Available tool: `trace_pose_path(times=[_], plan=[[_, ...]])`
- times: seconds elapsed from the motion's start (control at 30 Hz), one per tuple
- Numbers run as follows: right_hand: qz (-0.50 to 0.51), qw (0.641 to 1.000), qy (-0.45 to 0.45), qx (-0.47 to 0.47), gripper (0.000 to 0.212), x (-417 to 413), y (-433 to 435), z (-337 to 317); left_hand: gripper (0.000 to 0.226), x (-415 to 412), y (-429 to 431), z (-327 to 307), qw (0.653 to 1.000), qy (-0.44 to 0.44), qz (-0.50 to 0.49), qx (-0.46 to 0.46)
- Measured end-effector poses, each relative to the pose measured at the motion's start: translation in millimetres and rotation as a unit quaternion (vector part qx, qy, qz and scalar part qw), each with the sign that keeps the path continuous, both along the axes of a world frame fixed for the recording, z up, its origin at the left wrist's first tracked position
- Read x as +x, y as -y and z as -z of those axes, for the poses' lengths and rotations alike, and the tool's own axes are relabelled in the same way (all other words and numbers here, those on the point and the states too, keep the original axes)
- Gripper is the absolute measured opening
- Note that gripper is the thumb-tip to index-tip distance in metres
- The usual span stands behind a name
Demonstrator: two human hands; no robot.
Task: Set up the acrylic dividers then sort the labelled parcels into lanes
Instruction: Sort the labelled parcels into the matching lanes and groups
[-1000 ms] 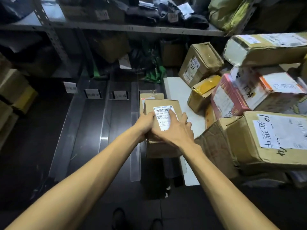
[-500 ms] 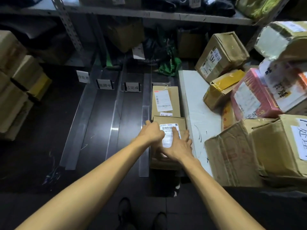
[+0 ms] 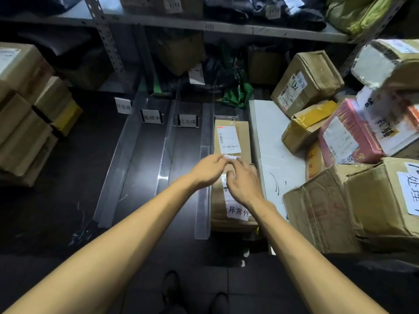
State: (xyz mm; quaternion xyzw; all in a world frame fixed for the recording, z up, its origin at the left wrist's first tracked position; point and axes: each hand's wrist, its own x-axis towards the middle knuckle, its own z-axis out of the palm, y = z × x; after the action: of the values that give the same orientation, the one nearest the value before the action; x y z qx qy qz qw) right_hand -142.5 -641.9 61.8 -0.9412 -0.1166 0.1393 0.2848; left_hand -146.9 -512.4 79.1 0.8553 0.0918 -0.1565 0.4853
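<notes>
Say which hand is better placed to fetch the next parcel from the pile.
Probably the right hand. Both hands hover over the near parcel in the rightmost lane, apparently released. The unsorted pile lies entirely to the right; the left hand would have to cross over.

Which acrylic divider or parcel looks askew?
The clear acrylic divider left of the two brown cardboard parcels stops short of the lane signs, unlike its neighbours. The torn brown carton at right looks crushed.
</notes>
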Motion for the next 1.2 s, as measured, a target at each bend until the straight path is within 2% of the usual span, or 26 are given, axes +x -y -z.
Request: trace_pose_path(times=[0.07, 0.2, 0.33, 0.5, 0.7, 1.0, 1.1, 1.2], plan=[[-0.003, 0.998, 0.023, 0.065, 0.037, 5.6, -12.7, -17.6, 0.038, -2.6, -14.9, -14.9, 0.998, 0.036, -0.051, -0.005], [-0.011, 0.982, -0.003, 0.186, 0.026, 12.8, -44.5, -51.7, 0.036, -15.8, -51.4, -37.0, 0.990, 0.083, -0.112, -0.005], [-0.060, 0.971, 0.009, 0.229, 0.027, 12.9, -91.4, -85.1, 0.035, -35.1, -100.1, -56.5, 0.981, 0.110, -0.158, 0.004], [-0.122, 0.962, 0.020, 0.244, 0.034, 3.9, -168.7, -123.3, 0.029, -65.4, -181.4, -85.9, 0.964, 0.158, -0.215, 0.008], [-0.184, 0.952, 0.022, 0.244, 0.028, -22.4, -285.7, -152.5, 0.028, -123.1, -303.3, -117.9, 0.942, 0.192, -0.274, 0.020], [-0.268, 0.937, 0.010, 0.224, 0.020, -54.6, -440.6, -150.9, 0.026, -191.5, -439.0, -129.0, 0.893, 0.223, -0.392, -0.007], [-0.278, 0.931, 0.001, 0.238, 0.014, -47.7, -492.7, -146.5, 0.027, -190.4, -489.6, -128.2, 0.877, 0.240, -0.416, 0.023], [-0.268, 0.931, -0.003, 0.246, 0.020, -32.4, -551.0, -137.5, 0.029, -172.7, -549.2, -131.9, 0.856, 0.276, -0.435, 0.052]])
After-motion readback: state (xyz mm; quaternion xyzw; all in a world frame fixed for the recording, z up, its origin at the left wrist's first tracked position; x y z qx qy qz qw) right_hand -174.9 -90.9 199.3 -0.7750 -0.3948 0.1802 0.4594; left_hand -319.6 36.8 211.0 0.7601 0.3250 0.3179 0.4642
